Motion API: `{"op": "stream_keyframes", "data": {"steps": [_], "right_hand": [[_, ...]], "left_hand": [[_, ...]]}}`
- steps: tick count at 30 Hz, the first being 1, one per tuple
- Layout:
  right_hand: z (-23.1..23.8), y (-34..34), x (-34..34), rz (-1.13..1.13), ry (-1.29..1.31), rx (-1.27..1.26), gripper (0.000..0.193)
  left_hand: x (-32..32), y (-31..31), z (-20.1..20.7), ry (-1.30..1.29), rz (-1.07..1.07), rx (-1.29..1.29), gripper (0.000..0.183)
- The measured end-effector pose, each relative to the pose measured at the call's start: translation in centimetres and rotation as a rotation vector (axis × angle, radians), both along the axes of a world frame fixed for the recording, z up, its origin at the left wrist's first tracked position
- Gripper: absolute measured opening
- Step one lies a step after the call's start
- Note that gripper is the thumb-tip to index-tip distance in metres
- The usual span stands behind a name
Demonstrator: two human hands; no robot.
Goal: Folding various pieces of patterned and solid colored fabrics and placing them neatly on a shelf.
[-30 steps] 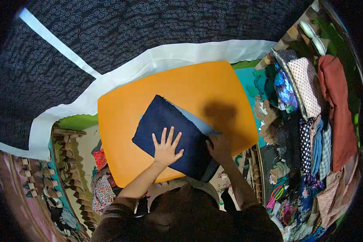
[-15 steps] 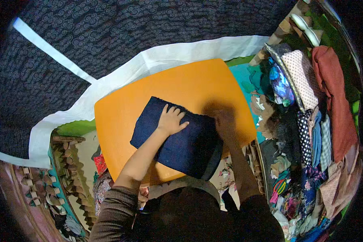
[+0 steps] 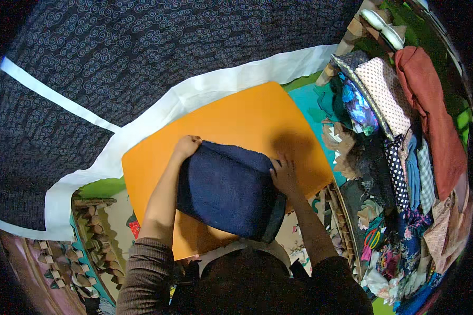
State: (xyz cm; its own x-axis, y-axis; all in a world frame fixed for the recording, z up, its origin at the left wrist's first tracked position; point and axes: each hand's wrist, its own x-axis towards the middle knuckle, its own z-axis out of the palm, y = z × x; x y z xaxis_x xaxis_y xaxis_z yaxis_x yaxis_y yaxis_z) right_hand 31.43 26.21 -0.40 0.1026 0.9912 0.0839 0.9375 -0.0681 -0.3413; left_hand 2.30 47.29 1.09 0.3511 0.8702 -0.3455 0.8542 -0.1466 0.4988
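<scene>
A folded piece of navy blue cloth [image 3: 228, 186] lies on an orange, board-like surface [image 3: 220, 115] in front of me. Its near edge hangs over the board's near side. My left hand [image 3: 187, 147] is closed on the far left corner of the cloth, fingers curled round the edge. At the far right corner, my right hand [image 3: 285, 176] rests against the cloth with its fingers stretched out and apart. Between the two hands the far edge of the cloth runs nearly straight, with a crease just below it.
Beyond the board spreads a dark patterned fabric [image 3: 142, 47] with a white border [image 3: 194, 86]. To the right are heaped clothes, among them a rust-red cloth [image 3: 425, 115] and a dotted pale cloth [image 3: 386, 92]. Slatted wooden edges [image 3: 97, 231] show at the lower left.
My left hand has moved from lying flat on the cloth to gripping its far left corner. The cloth has shifted and turned a little. My right hand stays at the right side.
</scene>
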Motion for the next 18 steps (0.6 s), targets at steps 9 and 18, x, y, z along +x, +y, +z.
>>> {"op": "stream_keyframes", "data": {"steps": [9, 18], "right_hand": [[6.3, 5.8, -3.0, 0.211, 0.172, 0.314, 0.034], [7.3, 12.9, -8.4, 0.307, 1.305, -0.259, 0.021]], "left_hand": [[0.4, 2.1, 9.2, -0.766, 0.375, -0.935, 0.031], [0.8, -1.0, 12.1, -0.675, 0.206, -0.65, 0.048]]}}
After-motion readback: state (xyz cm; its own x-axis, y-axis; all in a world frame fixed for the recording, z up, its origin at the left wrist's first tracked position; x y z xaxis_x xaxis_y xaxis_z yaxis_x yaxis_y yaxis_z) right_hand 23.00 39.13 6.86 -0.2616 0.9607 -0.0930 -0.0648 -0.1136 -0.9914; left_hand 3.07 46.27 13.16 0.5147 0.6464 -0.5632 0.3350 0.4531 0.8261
